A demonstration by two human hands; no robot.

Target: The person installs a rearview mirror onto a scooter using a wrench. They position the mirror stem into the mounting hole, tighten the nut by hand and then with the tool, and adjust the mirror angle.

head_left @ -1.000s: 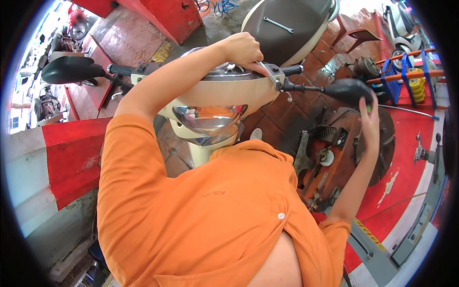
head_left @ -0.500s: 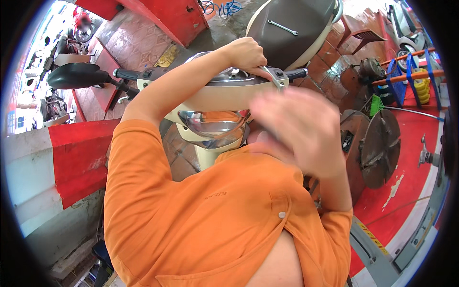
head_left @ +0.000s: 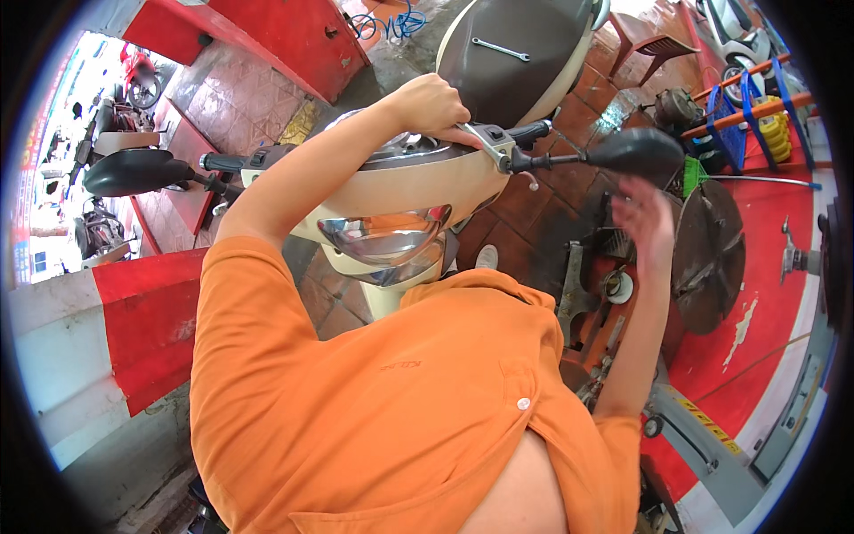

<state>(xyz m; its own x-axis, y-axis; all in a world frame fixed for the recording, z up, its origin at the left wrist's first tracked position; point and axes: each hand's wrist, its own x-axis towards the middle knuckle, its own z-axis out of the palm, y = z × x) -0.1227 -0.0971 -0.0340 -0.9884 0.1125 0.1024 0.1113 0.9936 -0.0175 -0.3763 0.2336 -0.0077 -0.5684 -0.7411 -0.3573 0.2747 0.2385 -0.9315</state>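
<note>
A cream scooter (head_left: 400, 191) stands in front of me, its handlebar crossing the view. My left hand (head_left: 431, 105) reaches over to its right side and is closed on a silver wrench (head_left: 486, 145), whose far end meets the base of the right mirror (head_left: 636, 151). That black mirror points out to the right on its stem. Below it, apart from it, my right hand (head_left: 644, 218) is slightly blurred, fingers spread and holding nothing. The left mirror (head_left: 133, 173) sticks out on the other side.
Another wrench (head_left: 500, 49) lies on the dark scooter seat (head_left: 520, 76). To the right are a brown plastic chair (head_left: 649, 49), a round dark metal plate (head_left: 709, 258) and an orange-and-blue rack (head_left: 756, 120). A red-and-white panel (head_left: 147, 316) stands at left.
My right hand has moved right, away from the handlebar, and its fingers have spread. The right mirror, hidden before, now shows pointing right. My left hand stays on the wrench.
</note>
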